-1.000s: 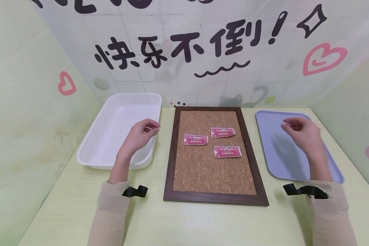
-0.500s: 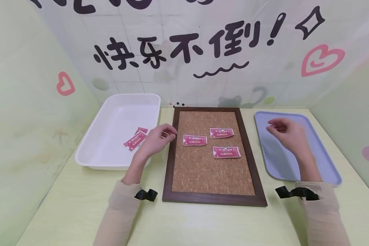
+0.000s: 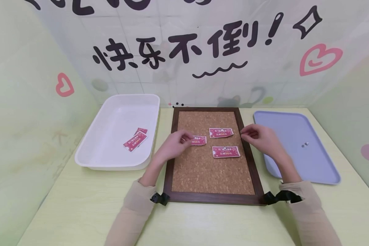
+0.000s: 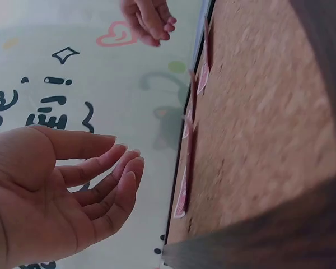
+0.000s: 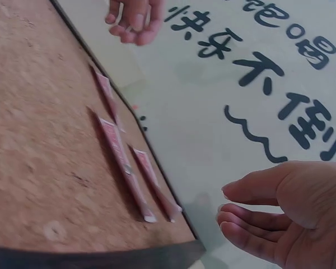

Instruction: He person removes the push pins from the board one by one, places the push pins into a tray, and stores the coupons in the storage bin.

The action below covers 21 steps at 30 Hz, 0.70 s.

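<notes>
A framed cork board point(image 3: 209, 179) holds three pink paper coupons, each with a small shiny pin. My left hand point(image 3: 173, 145) hovers over the board's left side, overlapping the left coupon point(image 3: 200, 140) in the head view. In the left wrist view the fingers of this left hand point(image 4: 67, 196) are loosely bent, with nothing between them. My right hand point(image 3: 262, 138) is by the frame's right edge, near the upper right coupon point(image 3: 221, 133) and the lower right coupon point(image 3: 226, 152). Seen from the right wrist, the right hand point(image 5: 302, 216) has its thumb apart from relaxed fingers and holds nothing.
Left of the board stands a deep white bin point(image 3: 106, 147) with a couple of overlapping coupons point(image 3: 135, 140) inside. On the right lies a shallow blue tray point(image 3: 279, 124) bearing small shiny pins point(image 3: 306, 144). A printed cloth wall point(image 3: 178, 89) rises behind the table.
My left hand has moved right from the white bin to over the board, uncovering the coupons there. My right hand has moved left from above the tray to the frame's edge, exposing the pins.
</notes>
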Tool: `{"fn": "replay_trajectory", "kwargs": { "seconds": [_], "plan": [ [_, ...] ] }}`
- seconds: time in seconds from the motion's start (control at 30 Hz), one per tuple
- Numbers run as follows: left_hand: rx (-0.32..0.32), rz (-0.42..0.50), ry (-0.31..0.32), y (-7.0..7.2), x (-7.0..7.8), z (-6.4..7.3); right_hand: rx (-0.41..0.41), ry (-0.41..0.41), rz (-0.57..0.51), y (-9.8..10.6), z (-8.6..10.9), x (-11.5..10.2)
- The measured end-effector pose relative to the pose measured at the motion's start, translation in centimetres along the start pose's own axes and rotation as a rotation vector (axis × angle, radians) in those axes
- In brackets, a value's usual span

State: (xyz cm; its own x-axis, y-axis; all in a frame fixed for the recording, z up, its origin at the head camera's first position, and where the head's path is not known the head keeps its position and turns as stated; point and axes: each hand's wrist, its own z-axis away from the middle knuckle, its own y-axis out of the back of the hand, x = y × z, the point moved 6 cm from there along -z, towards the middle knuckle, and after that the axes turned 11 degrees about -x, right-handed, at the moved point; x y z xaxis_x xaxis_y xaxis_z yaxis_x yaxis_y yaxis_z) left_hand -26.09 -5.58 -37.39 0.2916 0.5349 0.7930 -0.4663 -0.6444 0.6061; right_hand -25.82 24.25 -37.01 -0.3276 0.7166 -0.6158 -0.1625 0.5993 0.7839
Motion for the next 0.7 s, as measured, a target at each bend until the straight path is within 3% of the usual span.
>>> {"fn": "replay_trajectory", "kwargs": {
  "seconds": [0.33, 0.7],
  "plan": [
    [-0.092, -0.028, 0.048, -3.3, 1.1, -1.4, -0.149, 0.002, -0.012, -3.8, -1.1, -1.4],
    [-0.132, -0.007, 0.091, -5.5, 1.8, -2.5, -0.196, 0.01, 0.009, -5.9, -1.6, -1.7]
  ]
}}
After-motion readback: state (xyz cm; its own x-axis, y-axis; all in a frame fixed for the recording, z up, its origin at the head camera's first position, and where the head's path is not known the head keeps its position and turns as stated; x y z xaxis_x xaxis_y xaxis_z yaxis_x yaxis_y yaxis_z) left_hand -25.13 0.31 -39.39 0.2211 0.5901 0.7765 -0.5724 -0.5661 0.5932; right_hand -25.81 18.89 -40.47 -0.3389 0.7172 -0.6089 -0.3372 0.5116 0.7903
